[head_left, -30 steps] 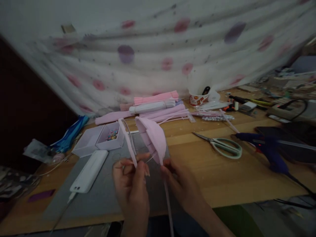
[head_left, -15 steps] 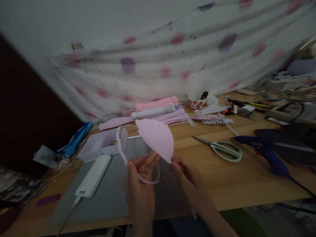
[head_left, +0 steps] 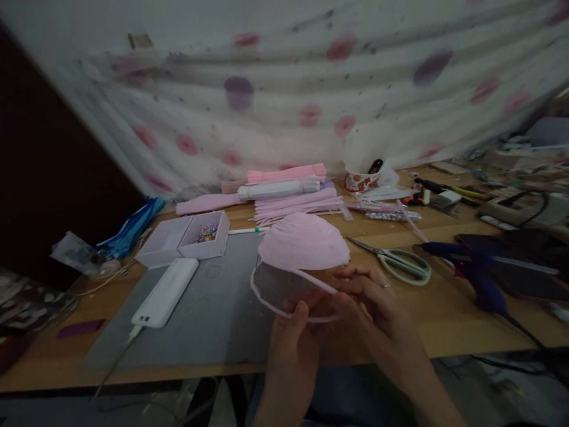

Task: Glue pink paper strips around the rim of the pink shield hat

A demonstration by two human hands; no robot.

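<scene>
A pale pink domed piece (head_left: 304, 242), built from rows of fuzzy stems, is held up over the mat's right edge. Below it a pink pipe cleaner (head_left: 267, 301) curves in a loop. My left hand (head_left: 296, 344) pinches the loop's lower part, its thumb on top. My right hand (head_left: 373, 308), wearing a ring, has its fingers closed on the right end of the pipe cleaner. Some fingertips of both hands are hidden behind the loop. Nearest my right hand lie open-bladed scissors (head_left: 406, 267) with pale green handles.
Behind are bundled pipe cleaners (head_left: 280, 188) and a paper cup (head_left: 361, 181). To the left, a box of small beads (head_left: 207, 234) and a white power bank (head_left: 165, 293) with a cable rest on the grey mat (head_left: 213, 314). A blue glue gun (head_left: 484, 276) lies right.
The pink piece has turned its curved ribbed side up, with the loop now below it. Both hands have shifted right and lower in view; the right fingers have moved onto the loop's end.
</scene>
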